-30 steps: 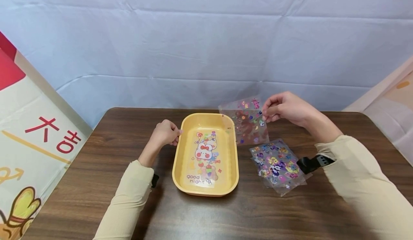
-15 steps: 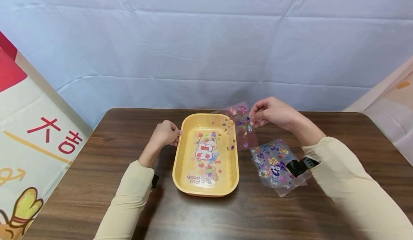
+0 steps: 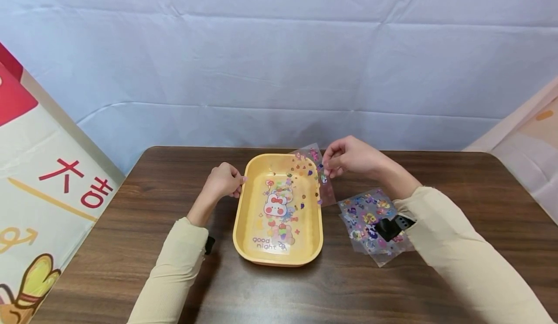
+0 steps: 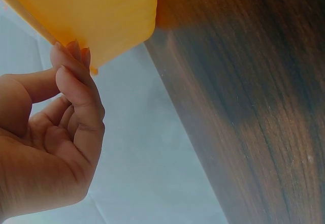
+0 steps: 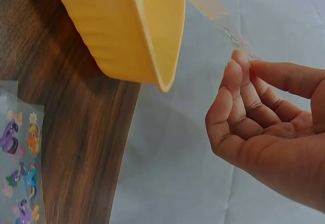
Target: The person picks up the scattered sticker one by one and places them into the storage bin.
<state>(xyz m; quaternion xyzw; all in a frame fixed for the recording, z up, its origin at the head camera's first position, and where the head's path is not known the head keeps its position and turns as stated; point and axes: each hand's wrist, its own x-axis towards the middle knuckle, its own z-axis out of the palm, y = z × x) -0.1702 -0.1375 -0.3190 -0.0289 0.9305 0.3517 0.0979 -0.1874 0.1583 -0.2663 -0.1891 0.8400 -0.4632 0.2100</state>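
A yellow tray stands upright on the wooden table, a clear sheet with a rabbit print lying on its bottom. My left hand pinches the tray's left rim between thumb and fingertips, seen close in the left wrist view. With thumb and fingertips, my right hand pinches the edge of a clear sticker sheet dotted with small colourful pictures. That sheet hangs partly over the tray's upper right rim. In the right wrist view the sheet is tilted above the tray.
Several overlapping clear sticker sheets lie on the table right of the tray, beneath the right forearm. A dark wooden table bears everything. Behind it hangs a pale cloth; a printed panel stands at the left.
My right hand has carried the sticker sheet leftward and slightly down, so it now overlaps the tray's right side more. The left hand and tray have hardly moved.
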